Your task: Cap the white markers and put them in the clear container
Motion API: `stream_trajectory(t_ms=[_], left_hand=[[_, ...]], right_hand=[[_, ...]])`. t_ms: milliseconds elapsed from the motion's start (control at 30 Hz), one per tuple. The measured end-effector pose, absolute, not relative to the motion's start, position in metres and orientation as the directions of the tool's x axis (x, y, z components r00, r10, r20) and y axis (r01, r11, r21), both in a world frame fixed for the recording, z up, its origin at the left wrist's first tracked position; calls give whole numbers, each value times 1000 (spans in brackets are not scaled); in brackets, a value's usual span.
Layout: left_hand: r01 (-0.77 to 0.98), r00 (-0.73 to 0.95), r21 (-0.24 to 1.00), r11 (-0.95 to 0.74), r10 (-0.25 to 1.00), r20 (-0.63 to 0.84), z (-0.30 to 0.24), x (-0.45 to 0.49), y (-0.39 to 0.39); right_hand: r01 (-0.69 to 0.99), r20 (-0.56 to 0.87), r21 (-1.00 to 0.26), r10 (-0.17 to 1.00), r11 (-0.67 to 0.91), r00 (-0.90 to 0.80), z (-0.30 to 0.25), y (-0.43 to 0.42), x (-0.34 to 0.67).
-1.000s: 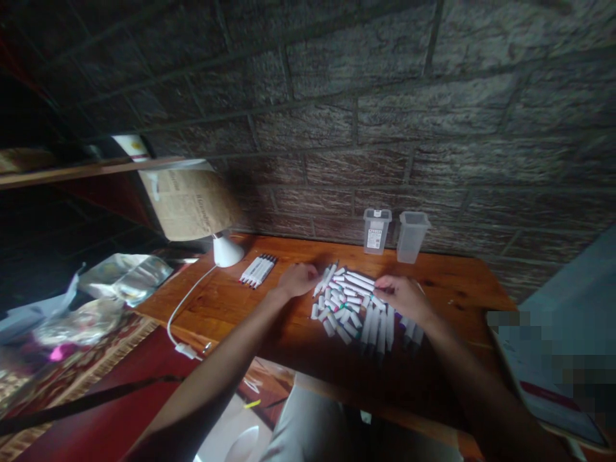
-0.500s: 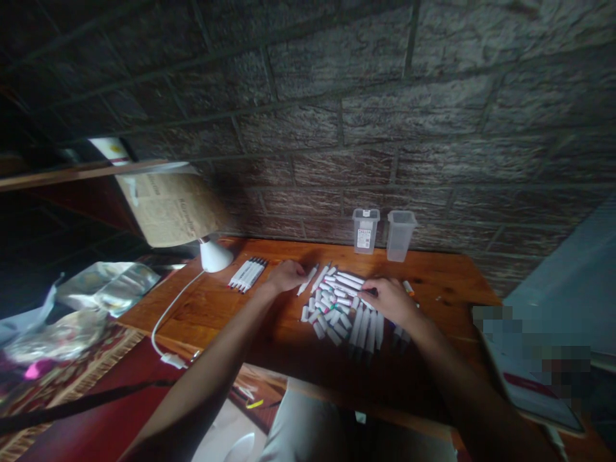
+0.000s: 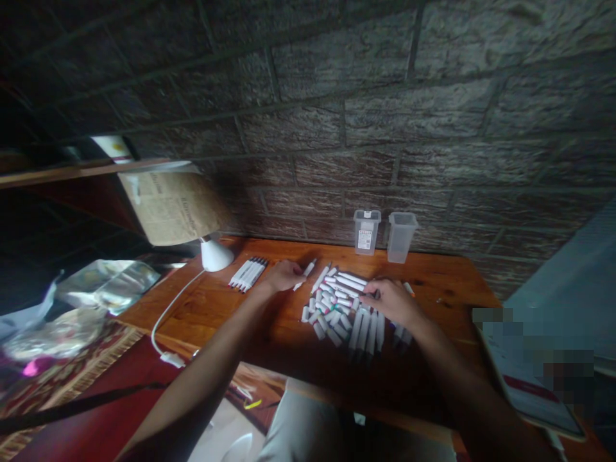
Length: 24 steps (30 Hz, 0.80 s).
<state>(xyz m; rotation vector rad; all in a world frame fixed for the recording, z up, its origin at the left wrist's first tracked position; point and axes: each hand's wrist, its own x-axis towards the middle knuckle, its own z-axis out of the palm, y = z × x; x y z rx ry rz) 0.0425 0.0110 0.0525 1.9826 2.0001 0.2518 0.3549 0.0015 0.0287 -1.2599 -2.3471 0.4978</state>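
Slim white marker [image 3: 308,269]: it's at the left hand [image 3: 283,276], lying slantwise just off the left side of a jumbled pile of white-bodied markers [image 3: 335,316]. Can't tell if it's flat on the wood or a touch above it.
Left grip: thumb and fingers look closed on the barrel, coming in from the side.
Handling: imo a light pinch around mid-barrel works best so it doesn't swivel, and I'd keep it low and away from the pile so nothing gets knocked.
Right grip: the right hand [image 3: 392,300] has thumb and index at the pile's right side, right up by some marker ends. Can't tell if they're clamped on one. A soft touch is probably plenty there, since these look like they could roll.
Row: white markers with black far ends [image 3: 248,274] lie side by side, left of the left hand.
Boxes: a clear plastic box with a white label [image 3: 367,224] and a plain clear plastic box [image 3: 402,239] stand upright near the wall, slightly apart. No markers show through either one.
Bench: orange-brown wooden bench [image 3: 437,276] under it all, with a white cone-based lamp [image 3: 217,255] at back left.
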Motion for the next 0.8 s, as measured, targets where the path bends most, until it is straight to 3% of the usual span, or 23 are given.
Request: stream_trajectory(t_ms=[167,333,600,800], left_hand=[[868,41,492,-65,997,60,59,2,-3],[903,-99,430,9,977,188,56,-44,-31],[830,-128,557,34,983,130,44,-68,-56],[914,-214,378,150,967,134,38,-63,-48]], right_hand=[[698,206,-492,849,520,-487,25,3,353],[680,238,-513,848,524,-474,23,3,354],[638,273,-559,844,529,-461,21,3,352],[626,292,-558,834,546,-467,19,5,353]])
